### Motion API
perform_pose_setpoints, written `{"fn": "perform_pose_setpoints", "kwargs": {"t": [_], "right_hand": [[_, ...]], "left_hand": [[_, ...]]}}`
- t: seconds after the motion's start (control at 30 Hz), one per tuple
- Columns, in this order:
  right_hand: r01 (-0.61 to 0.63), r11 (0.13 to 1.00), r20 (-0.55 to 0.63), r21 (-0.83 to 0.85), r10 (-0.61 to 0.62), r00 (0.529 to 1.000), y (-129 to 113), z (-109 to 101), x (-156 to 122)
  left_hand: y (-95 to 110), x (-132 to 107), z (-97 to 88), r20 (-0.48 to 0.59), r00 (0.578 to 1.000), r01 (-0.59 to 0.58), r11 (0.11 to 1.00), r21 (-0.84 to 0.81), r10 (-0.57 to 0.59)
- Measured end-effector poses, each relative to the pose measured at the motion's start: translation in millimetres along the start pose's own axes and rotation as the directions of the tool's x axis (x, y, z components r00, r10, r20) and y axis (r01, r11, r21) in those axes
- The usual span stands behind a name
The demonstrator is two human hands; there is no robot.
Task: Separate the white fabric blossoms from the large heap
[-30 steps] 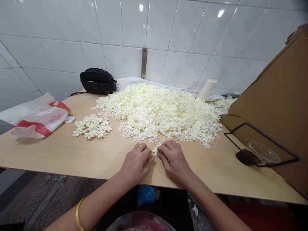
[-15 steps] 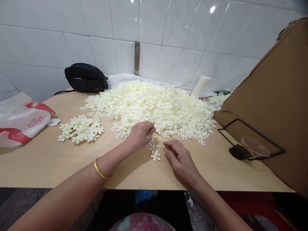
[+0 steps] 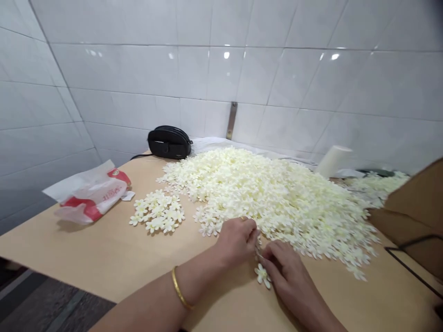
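My left hand [image 3: 238, 237], with a gold bangle [image 3: 180, 288] on its wrist, is closed with bent fingers at the front edge of a large heap of white artificial flowers [image 3: 263, 184]. What it pinches is hidden behind the fingers. Just to its right, my right hand [image 3: 289, 267] is closed, thumb and forefinger together on the edge of a white flower that shows only as a sliver between the hands. One loose flower [image 3: 263, 275] with a yellowish centre lies face up on the table below the fingertips.
A smaller flower pile [image 3: 158, 212] lies left of the heap. Farther left rests a red and white plastic bag [image 3: 95, 196]. A black pouch [image 3: 169, 142] and a white cylinder [image 3: 332, 161] stand near the tiled wall. Cardboard [image 3: 417, 207] rises at the right.
The view has swung left and up, so everything sits further right and lower. My right hand has moved in close to my left and its fingers have closed on a flower.
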State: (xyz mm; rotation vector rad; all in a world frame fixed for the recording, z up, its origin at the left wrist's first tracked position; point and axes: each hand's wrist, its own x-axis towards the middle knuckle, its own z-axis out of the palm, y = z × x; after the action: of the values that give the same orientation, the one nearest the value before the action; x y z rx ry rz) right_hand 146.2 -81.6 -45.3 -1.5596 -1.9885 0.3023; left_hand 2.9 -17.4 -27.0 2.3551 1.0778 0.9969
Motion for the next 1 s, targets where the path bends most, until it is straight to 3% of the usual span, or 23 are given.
{"fn": "perform_pose_setpoints", "kwargs": {"t": [0.17, 0.3, 0.47, 0.6, 0.77, 0.87, 1.0], "right_hand": [[-0.133, 0.989, -0.064, 0.066, 0.137, 0.988, -2.9, -20.6, 16.9], [-0.104, 0.993, -0.166, 0.057, 0.112, 0.980, -19.2, -35.2, 46.4], [0.055, 0.997, -0.301, -0.044, -0.066, 0.951, -22.3, -28.6, 87.1], [0.050, 0.983, -0.298, -0.178, -0.102, 0.949, -10.5, -19.0, 103.8], [0.063, 0.982, -0.356, -0.177, -0.123, 0.926, -6.4, -15.8, 99.9], [0.085, 0.988, -0.369, -0.127, -0.127, 0.921, -10.2, -19.6, 95.3], [0.124, 0.991, -0.340, -0.040, -0.130, 0.931, -21.2, -24.7, 95.8]], "left_hand": [[-3.4, 0.5, -1.9, -0.073, 0.997, 0.028, 0.999, 0.043, -0.024], [-8.9, 6.3, -8.6, -0.206, 0.978, 0.059, 0.995, 0.081, -0.041], [-30.2, 17.3, -27.2, -0.496, 0.864, 0.185, 0.969, 0.162, -0.083], [-48.1, 22.7, -31.4, -0.495, 0.862, 0.269, 0.926, 0.265, -0.108], [-52.7, 24.2, -29.7, -0.489, 0.864, 0.298, 0.903, 0.310, -0.117], [-50.5, 24.2, -31.3, -0.501, 0.860, 0.270, 0.922, 0.277, -0.101], [-45.9, 24.4, -35.3, -0.567, 0.819, 0.202, 0.968, 0.147, -0.085]]}}
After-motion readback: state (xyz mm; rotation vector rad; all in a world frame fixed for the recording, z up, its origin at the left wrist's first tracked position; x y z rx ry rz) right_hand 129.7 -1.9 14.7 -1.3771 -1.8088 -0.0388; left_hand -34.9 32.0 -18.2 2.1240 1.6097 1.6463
